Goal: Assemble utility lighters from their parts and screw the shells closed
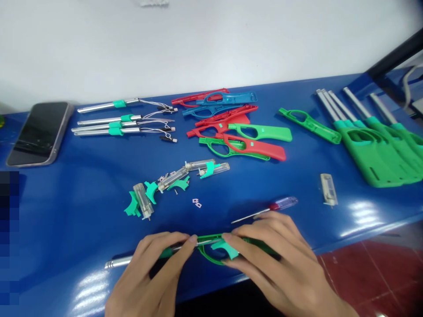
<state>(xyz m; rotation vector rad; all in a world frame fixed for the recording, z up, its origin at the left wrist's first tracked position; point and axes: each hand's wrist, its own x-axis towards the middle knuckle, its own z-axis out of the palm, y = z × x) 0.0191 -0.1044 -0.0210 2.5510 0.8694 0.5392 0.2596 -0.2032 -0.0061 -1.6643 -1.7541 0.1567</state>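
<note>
Near the table's front edge lies a green lighter shell, held between both hands. My left hand pinches a metal tube whose ribbed end sticks out to the left, its inner end lying at the shell. My right hand has its thumb and fingers closed on the shell, beside a teal trigger that sits in the loop. The shell's right part is mostly hidden under my right hand. Just behind that hand lies a screwdriver with a clear and red handle.
Metal tubes with wires and a phone lie at the left. Red, blue and green shells are piled at the middle back. Clear tanks and teal triggers lie nearer. Green lighters and a single tank are on the right.
</note>
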